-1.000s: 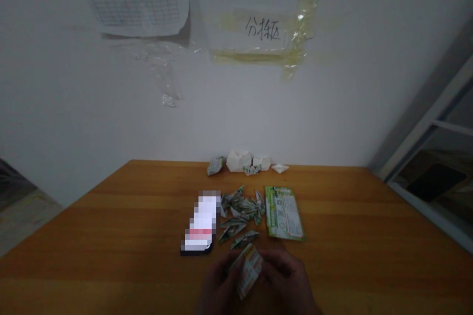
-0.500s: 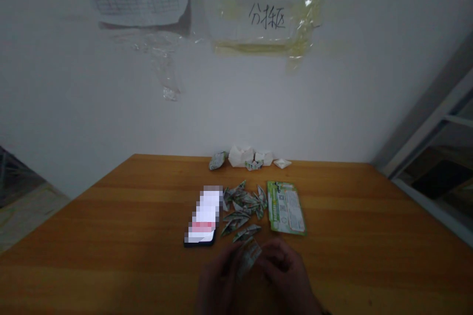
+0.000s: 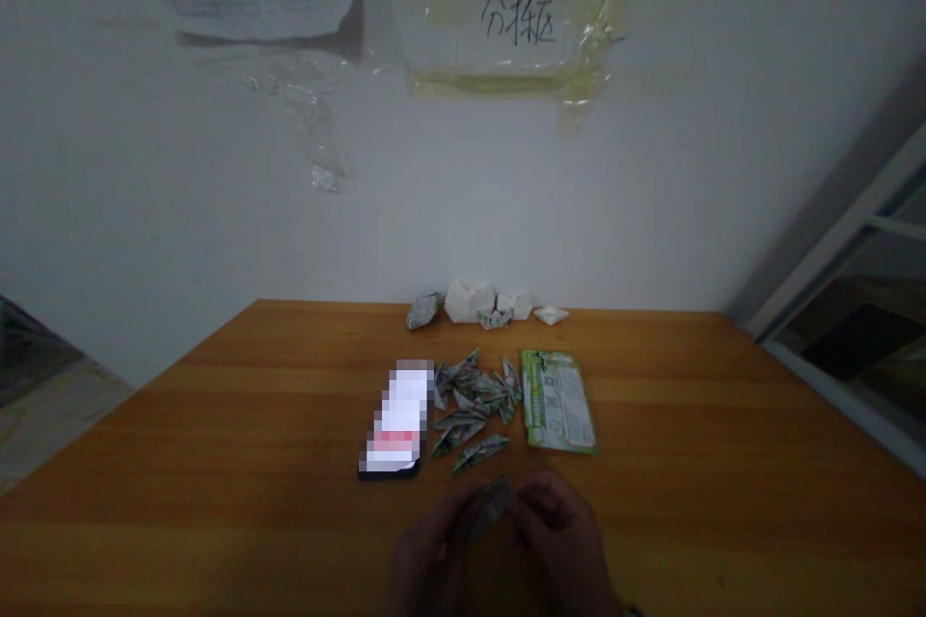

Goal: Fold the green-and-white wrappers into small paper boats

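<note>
My left hand (image 3: 428, 554) and my right hand (image 3: 558, 540) meet at the near edge of the wooden table (image 3: 217, 463). Both pinch a small folded piece of printed paper (image 3: 490, 503) between their fingertips. Just beyond them lies a pile of folded green-and-white paper pieces (image 3: 474, 403). A flat green printed sheet (image 3: 558, 401) lies to the right of the pile. A phone (image 3: 396, 419) with a lit screen lies to its left.
Several folded white and printed paper shapes (image 3: 484, 304) sit at the table's far edge against the white wall. Taped papers and a handwritten label (image 3: 517, 19) hang on the wall. A metal frame (image 3: 839, 241) stands at the right.
The paper piece in my hands has been folded narrower and now shows less between my fingers. The camera view has tilted slightly.
</note>
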`<state>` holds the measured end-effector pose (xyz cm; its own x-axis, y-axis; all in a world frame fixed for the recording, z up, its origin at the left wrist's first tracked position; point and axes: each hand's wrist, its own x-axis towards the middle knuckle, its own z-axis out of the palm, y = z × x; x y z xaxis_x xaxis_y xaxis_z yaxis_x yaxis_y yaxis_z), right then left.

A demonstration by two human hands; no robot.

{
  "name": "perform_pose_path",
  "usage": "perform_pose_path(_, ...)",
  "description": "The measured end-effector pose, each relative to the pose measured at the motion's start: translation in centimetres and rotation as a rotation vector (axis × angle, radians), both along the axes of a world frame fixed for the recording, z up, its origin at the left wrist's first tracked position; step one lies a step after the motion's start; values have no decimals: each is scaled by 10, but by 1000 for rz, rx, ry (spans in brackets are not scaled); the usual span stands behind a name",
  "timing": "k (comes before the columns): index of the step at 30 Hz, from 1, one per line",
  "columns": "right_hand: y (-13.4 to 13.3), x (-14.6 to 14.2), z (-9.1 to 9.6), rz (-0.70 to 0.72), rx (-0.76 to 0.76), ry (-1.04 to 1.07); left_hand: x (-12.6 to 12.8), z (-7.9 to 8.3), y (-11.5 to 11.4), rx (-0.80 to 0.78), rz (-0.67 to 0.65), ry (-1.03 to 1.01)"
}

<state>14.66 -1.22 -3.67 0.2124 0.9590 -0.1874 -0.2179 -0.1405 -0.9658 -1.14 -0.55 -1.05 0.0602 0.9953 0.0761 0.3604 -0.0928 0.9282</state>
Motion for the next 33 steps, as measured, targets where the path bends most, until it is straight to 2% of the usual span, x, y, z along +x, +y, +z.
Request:
perform_pose_path(11,-8,-2,-2,-91,117,-89,1,2,-4,12,-12,34)
perform_pose_path(16,-6,5,-1,-87,397,-312,2,0,-5,-15,-57,3)
perform_pose_path(18,-5,7,0,-88,467,-340,2,-1,-4,-33,-59,-3)
perform_pose_path(24,-7,4,2,-53,465,-304,8,-1,-2,-46,-34,-68)
perform_pose_path(29,-10,1,2,-54,378,-279,12,4,-4,-98,-53,-157)
perform_pose_path(33,-11,1,1,-26,282,-234,13,7,-3,-107,-64,-136)
